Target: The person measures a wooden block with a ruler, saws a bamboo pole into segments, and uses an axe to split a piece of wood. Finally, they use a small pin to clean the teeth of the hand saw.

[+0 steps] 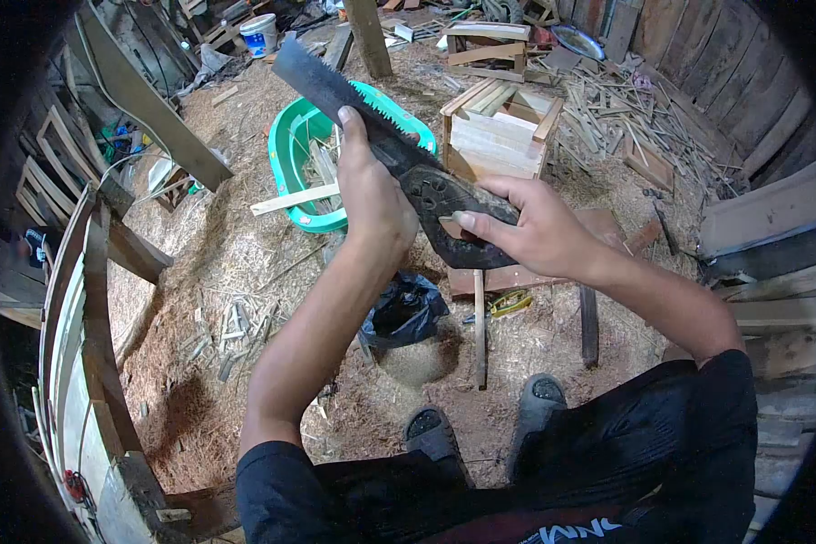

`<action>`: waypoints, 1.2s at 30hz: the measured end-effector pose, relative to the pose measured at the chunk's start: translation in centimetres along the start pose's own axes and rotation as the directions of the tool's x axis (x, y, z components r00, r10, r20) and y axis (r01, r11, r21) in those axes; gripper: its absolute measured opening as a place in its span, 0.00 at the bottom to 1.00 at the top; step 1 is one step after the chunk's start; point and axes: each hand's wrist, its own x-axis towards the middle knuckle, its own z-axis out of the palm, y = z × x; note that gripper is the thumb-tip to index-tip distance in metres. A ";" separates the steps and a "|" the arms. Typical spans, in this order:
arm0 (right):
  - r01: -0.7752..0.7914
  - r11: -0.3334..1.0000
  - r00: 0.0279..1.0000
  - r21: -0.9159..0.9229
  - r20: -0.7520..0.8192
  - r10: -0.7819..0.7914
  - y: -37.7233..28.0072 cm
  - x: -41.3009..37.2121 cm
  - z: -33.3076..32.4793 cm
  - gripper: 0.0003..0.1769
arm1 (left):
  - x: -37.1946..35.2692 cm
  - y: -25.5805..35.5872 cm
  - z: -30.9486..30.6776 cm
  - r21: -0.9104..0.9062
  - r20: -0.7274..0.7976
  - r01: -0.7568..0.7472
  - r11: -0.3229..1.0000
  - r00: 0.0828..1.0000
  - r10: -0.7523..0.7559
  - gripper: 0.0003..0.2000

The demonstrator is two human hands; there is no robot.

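Blk short-sleeve shirt [281,485] w/ white lettering [576,531], bare forearms, grey clogs [435,433].

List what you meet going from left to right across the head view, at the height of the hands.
Curved wooden frame → green tub → left hand → right hand → stacked planks. Both hands grip one saw, left out because it crosses several of these.

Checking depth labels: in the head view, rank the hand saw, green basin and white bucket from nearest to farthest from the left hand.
1. hand saw: gripped by the left hand at the blade, near the handle.
2. green basin: on the sawdust floor just beyond the hand, to its left.
3. white bucket: far back, upper left.
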 end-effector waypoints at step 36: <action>0.379 0.884 0.871 -0.276 -0.218 -0.441 2.0 0.8 0.5 0.07 | -1.6 -1.6 0.7 0.305 0.190 -0.356 0.883 0.932 0.310 0.19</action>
